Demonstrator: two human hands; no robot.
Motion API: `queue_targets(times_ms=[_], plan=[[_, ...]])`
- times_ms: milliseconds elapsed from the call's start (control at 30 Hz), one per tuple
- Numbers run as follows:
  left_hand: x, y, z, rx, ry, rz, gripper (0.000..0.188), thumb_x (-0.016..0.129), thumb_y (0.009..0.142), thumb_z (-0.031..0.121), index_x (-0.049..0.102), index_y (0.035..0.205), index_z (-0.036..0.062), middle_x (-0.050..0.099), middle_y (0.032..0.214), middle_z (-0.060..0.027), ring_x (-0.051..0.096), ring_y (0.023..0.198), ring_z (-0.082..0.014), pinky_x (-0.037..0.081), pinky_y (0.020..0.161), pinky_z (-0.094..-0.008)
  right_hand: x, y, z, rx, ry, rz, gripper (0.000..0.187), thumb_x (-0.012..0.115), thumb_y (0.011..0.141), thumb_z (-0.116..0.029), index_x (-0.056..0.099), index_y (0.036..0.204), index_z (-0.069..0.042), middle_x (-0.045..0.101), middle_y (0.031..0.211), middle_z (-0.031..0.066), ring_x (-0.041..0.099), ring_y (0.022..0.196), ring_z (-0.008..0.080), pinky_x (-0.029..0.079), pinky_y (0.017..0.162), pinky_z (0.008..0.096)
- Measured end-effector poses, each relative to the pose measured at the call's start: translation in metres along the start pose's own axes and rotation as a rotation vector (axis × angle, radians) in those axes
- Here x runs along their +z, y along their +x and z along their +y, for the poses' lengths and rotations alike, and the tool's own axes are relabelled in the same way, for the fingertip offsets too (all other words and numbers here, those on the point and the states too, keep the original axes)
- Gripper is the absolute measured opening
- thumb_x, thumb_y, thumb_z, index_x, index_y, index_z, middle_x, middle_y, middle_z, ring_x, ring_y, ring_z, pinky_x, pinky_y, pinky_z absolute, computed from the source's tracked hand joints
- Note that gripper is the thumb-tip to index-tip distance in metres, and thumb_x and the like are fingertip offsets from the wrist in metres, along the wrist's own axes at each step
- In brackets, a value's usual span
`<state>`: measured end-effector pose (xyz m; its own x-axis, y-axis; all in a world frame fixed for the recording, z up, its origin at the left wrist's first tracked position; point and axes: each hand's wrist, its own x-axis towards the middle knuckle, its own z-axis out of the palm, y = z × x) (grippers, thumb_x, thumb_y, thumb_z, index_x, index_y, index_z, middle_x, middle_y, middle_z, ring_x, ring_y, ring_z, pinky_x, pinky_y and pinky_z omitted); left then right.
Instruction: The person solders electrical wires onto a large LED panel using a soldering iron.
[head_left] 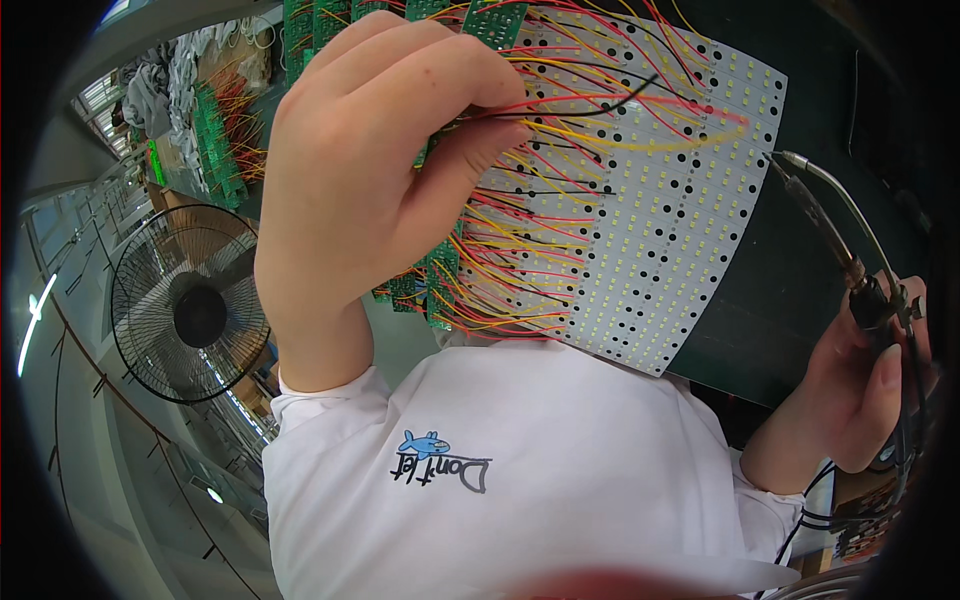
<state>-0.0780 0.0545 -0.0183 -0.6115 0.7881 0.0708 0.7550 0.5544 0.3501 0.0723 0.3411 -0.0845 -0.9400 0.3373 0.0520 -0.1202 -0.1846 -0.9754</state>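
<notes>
My left hand (pixel 390 150) is closed in a pinch on thin wires (pixel 560 108); red, black and yellow ones reach rightward from its fingertips over the panel. Below it lies a white LED panel (pixel 640 270) with rows of small yellowish chips and black holes. Many more wires join the panel to green circuit boards (pixel 495 22), partly hidden behind my left hand. My right hand (pixel 860 370) is wrapped round a soldering iron (pixel 825 220) with a thin curved metal feed tube beside it. Its tip is close to the panel's right edge; I cannot tell whether they touch.
The panel rests on a dark green work surface (pixel 745 345). A black fan (pixel 190 305) stands at the left. More green boards with wires (pixel 215 150) lie at the far left. Black cables (pixel 825 515) hang below my right hand.
</notes>
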Motion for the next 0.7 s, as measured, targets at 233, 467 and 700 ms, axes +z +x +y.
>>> queue_targets(times_ms=[233,467,700], plan=[[0.028,-0.005,-0.003,0.027,-0.120,0.136,0.021,0.068,0.068,-0.014,0.062,0.083,-0.0012,0.067,0.080,-0.0077,0.063,0.072,-0.0209,0.049,0.065,-0.0291,0.007,0.003,-0.003,0.009,0.142,-0.049,0.013,0.048,0.078,-0.004,0.045,0.090,-0.002,0.037,0.089,0.0113,0.039,0.083,0.0182,0.034,0.069,0.0295],[0.051,0.003,0.005,0.018,-0.325,0.168,0.021,0.065,0.069,-0.016,0.065,0.085,-0.0012,0.067,0.081,-0.0085,0.064,0.071,-0.0186,0.049,0.060,-0.0276,0.021,0.007,-0.008,0.083,-0.123,0.071,0.021,0.056,0.077,-0.014,0.040,0.087,-0.005,0.039,0.078,0.0071,0.037,0.068,0.0128,0.031,0.059,0.0245],[0.059,0.005,0.002,0.029,-0.215,0.145,0.024,0.067,0.066,-0.014,0.068,0.084,0.0018,0.062,0.080,-0.0080,0.060,0.066,-0.0195,0.047,0.055,-0.0265,0.026,0.011,-0.002,0.107,-0.089,-0.013,0.019,0.057,0.079,-0.009,0.040,0.085,-0.005,0.040,0.074,0.0070,0.037,0.062,0.0113,0.031,0.055,0.0238]])
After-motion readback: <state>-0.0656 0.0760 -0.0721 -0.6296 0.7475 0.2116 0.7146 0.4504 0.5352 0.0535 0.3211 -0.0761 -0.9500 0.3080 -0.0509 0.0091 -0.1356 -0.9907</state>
